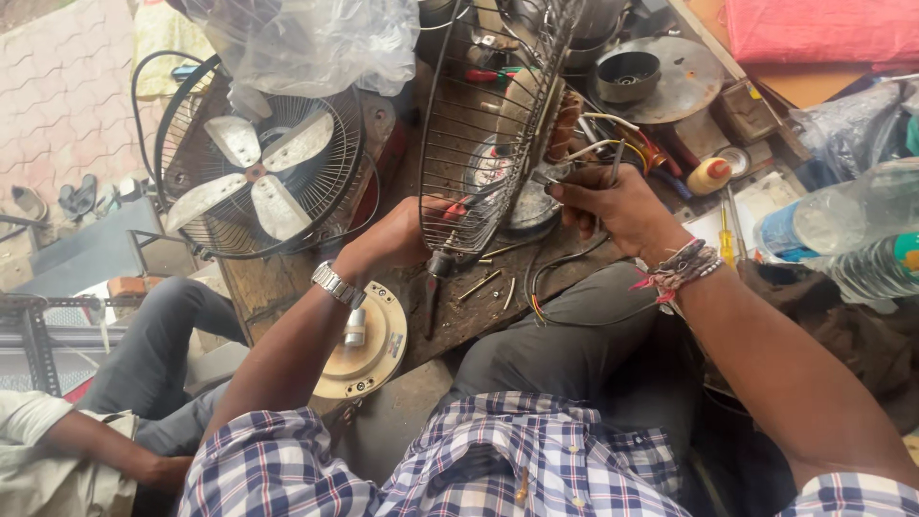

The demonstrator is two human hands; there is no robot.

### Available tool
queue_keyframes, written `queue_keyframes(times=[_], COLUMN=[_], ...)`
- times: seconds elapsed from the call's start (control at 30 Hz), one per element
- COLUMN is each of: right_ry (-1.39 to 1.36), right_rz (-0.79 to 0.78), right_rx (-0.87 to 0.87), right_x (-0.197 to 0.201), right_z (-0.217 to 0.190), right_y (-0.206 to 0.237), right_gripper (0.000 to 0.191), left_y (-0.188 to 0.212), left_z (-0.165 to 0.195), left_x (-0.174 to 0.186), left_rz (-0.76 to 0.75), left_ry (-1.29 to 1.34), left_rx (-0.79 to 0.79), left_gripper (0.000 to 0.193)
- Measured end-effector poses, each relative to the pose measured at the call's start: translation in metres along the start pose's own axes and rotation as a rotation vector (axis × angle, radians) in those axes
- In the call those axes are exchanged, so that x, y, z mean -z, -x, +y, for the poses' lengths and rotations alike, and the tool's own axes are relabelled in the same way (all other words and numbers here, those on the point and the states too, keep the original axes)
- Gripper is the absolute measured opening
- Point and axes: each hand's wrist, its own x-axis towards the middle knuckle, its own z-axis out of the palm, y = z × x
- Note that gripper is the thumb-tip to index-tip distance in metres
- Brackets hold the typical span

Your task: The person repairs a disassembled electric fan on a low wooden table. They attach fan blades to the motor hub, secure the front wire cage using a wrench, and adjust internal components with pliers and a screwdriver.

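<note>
The person sits at a cluttered wooden worktop [278, 287] with a wire fan guard [479, 124] standing nearly upright on its edge between the two hands. The left hand [407, 235], a metal watch [337, 284] on its wrist, reaches in behind the lower rim of the guard; its grip is closed around a red-handled tool [458, 209], though the mesh hides the fingers too much to tell how tightly. The right hand [617, 206], with knotted threads [682, 268] around the wrist, is on the other side of the guard, its fingertips [560, 187] pinched together on a thin dark wire [615, 161] just beside the fan motor's copper windings [565, 120]. Yellow, white and red leads [622, 144] curl out from that motor above the knuckles. Below the guard, a dark screwdriver [436, 278] and a few loose brass screws [483, 282] lie on the wood. To the left stands a second table fan [258, 163] with pale metal blades inside its cage, partly draped by a clear plastic bag [316, 43]. A cream round motor cover [369, 349] rests near the worktop's front edge, under the left forearm. At the right are a clear plastic water bottle [852, 239], a small yellow-handled screwdriver [728, 244] and a yellow glue bottle [710, 175]. Another person's hand [163, 469] rests on a knee at the lower left.
</note>
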Motion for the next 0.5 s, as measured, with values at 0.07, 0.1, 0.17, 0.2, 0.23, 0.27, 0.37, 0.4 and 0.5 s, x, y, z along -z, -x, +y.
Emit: queue_keyframes(times=[0.07, 0.1, 0.17, 0.2, 0.23, 0.27, 0.37, 0.4, 0.5], right_ry=[-0.042, -0.07, -0.128, -0.186, -0.241, -0.294, -0.235, -0.275, -0.328], right_rz=[0.006, -0.007, -0.028, -0.074, -0.12, -0.165, -0.135, -0.161, -0.207], right_rx=[-0.045, -0.111, -0.243, -0.257, -0.268, -0.278, -0.32, -0.31, -0.289], right_x=[0.001, 0.002, 0.006, 0.008, 0.011, 0.013, 0.017, 0.018, 0.021], right_z=[-0.003, -0.005, -0.009, -0.011, -0.013, -0.014, -0.014, -0.013, -0.007], right_y=[-0.006, -0.009, -0.013, -0.014, -0.016, -0.017, -0.022, -0.023, -0.026], right_gripper=[0.016, 0.015, 0.015, 0.015, 0.014, 0.014, 0.014, 0.012, 0.01], left_y=[0.001, 0.001, 0.0, -0.001, -0.002, -0.003, -0.005, -0.006, -0.006], left_z=[-0.001, -0.001, -0.001, 0.0, 0.0, 0.0, 0.003, 0.004, 0.008], left_x=[0.001, 0.001, 0.002, 0.003, 0.003, 0.003, 0.005, 0.006, 0.007], left_rz=[0.009, 0.0, -0.015, -0.023, -0.029, -0.031, -0.021, -0.013, -0.019], left_ry=[-0.005, -0.008, -0.008, -0.005, -0.004, -0.002, -0.011, -0.02, 0.012], left_rx=[-0.017, -0.011, -0.006, -0.004, -0.003, 0.016, 0.01, -0.04, -0.031], left_gripper=[0.039, 0.039, 0.038, 0.036, 0.035, 0.029, 0.019, 0.02, 0.02])
